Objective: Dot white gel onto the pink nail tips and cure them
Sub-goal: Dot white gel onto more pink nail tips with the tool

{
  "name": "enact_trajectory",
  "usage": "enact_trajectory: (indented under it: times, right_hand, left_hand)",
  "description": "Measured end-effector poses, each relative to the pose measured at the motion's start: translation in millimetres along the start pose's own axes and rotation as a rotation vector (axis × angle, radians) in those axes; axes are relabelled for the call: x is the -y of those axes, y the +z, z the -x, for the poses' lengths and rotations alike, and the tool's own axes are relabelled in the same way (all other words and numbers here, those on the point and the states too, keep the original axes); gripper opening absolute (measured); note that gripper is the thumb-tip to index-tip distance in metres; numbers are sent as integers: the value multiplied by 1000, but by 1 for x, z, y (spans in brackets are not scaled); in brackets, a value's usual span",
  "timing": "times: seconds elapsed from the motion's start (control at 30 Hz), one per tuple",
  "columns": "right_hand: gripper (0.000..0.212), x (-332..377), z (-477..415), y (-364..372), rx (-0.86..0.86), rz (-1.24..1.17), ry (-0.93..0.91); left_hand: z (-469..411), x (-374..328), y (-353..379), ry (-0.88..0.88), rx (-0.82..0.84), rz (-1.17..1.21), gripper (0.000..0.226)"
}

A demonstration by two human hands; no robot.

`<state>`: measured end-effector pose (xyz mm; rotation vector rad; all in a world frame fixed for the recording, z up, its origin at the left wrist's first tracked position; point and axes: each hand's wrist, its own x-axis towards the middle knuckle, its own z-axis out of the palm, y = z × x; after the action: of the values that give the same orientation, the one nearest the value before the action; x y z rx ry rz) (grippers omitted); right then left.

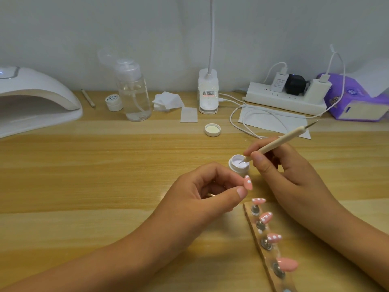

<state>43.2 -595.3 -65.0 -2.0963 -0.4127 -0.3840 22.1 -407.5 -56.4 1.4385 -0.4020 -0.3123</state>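
My left hand [207, 191] pinches a pink nail tip [311, 182] between thumb and fingers; the tip carries a couple of white dots. My right hand [288, 169] grips a wooden dotting tool [280, 143] like a pen, its metal point dipped into the open white gel pot [239, 165]. Below, a stand strip [260, 239] holds several pink nail tips: three with white dots [259, 200] [265, 217] [273, 237] and one plain pink tip [287, 264]. The white curing lamp [31, 100] sits at the far left.
The pot's lid [212, 129] lies on the wooden table. Along the back stand a pump bottle [133, 91], a second small jar [113, 102], lint wipes [168, 101], a clip lamp base [208, 91], a power strip [286, 98] with cables, and a purple tissue pack [355, 98].
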Motion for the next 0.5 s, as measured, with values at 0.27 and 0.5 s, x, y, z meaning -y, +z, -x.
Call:
enact_trajectory:
  times: [0.27, 0.5]
  right_hand:
    - [10, -2, 0, 1, 9, 7, 44]
    - [12, 5, -2, -5, -164, -387, 105]
  left_hand:
    - [0, 1, -1, -6, -3, 9, 6]
    - [0, -1, 0, -11, -7, 27, 10]
